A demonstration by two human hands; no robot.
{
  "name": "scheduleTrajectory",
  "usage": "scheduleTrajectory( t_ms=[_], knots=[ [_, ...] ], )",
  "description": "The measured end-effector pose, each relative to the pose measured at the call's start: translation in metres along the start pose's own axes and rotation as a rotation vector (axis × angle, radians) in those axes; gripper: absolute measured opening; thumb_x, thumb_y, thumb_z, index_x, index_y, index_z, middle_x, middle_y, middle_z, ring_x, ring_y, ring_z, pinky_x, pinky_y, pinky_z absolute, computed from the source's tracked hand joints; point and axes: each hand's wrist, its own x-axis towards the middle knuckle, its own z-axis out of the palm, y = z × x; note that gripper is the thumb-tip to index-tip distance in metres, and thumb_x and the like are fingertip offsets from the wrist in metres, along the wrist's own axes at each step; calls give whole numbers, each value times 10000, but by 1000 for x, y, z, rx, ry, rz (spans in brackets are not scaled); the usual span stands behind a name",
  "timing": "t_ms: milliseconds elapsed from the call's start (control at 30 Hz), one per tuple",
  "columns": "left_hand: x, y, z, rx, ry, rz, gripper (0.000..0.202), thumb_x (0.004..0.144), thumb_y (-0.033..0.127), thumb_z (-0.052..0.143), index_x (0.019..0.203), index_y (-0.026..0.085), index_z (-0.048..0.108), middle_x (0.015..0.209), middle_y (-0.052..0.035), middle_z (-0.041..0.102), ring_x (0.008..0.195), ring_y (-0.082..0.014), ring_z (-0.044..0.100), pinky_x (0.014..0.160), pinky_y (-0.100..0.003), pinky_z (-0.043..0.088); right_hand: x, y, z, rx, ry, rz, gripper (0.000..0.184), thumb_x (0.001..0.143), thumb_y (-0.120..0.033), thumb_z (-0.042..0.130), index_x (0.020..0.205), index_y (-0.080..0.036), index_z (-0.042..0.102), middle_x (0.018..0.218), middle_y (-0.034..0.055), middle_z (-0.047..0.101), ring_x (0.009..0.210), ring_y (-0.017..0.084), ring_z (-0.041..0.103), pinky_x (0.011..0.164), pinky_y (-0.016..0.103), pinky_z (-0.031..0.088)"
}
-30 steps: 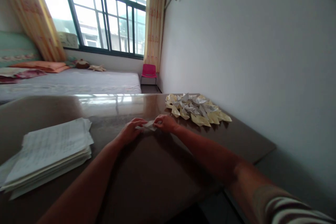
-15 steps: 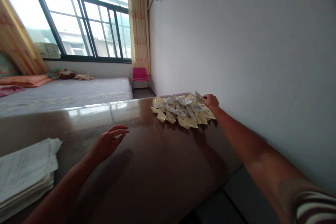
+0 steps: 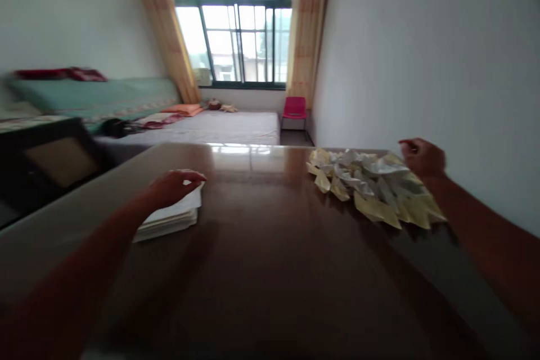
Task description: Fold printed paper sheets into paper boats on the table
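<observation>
My left hand (image 3: 174, 187) rests palm down on top of a stack of white paper sheets (image 3: 171, 219) on the glossy brown table (image 3: 270, 270), its fingers stretched out. My right hand (image 3: 422, 156) hovers at the far right edge of a heap of folded paper boats (image 3: 371, 188), cream and grey-white, near the wall. Its fingers look loosely curled and blurred, and I see nothing held in them.
A white wall runs along the table's right side. Behind the table are a bed (image 3: 211, 126), a pink chair (image 3: 294, 109), a barred window with orange curtains, and a dark chair back (image 3: 54, 160) at the left.
The view has swung left. My left hand moved from bare table onto the paper stack. My right hand drew back from the boat heap to its right edge.
</observation>
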Motion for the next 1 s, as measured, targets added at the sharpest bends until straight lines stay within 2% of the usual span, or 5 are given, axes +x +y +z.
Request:
scheduleTrajectory(
  t_ms=[167,267,433,733,1000],
  knots=[
    [-39,-40,10,36,-223,-209,706,697,581,605,1293,207,557,1308,-87,591,1159,-270,559,963,-314,419,-36,-58,-2,195,84,-180,327,895,-420,481,1039,-205,681,964,106,687,629,223,615,661,377,479],
    [-42,-43,16,44,-279,-224,829,639,607,653,1338,184,512,1332,-120,564,1179,-291,539,964,-313,409,-68,-105,-7,287,3,-336,315,916,-420,460,1021,-207,667,935,93,674,620,200,606,634,348,474],
    [-35,-45,16,39,-329,-169,731,661,618,635,1267,211,581,1249,-78,624,1091,-248,583,890,-259,421,-109,-160,-13,424,-113,-574,214,906,-345,516,970,-210,670,876,51,677,630,143,604,631,279,477],
    [-34,-57,13,-89,-337,-61,489,719,553,632,1077,227,705,1080,-25,707,969,-199,617,822,-221,414,-164,-195,-4,601,-469,-714,175,909,-254,512,1022,-233,644,885,19,657,645,103,587,604,226,455],
    [-36,-72,19,-244,-290,-22,442,756,504,628,975,132,724,878,-42,729,823,-181,607,758,-243,438,-191,-211,-4,617,-690,-747,190,932,-269,475,1023,-235,638,926,28,656,670,108,582,642,240,445]
  ],
)
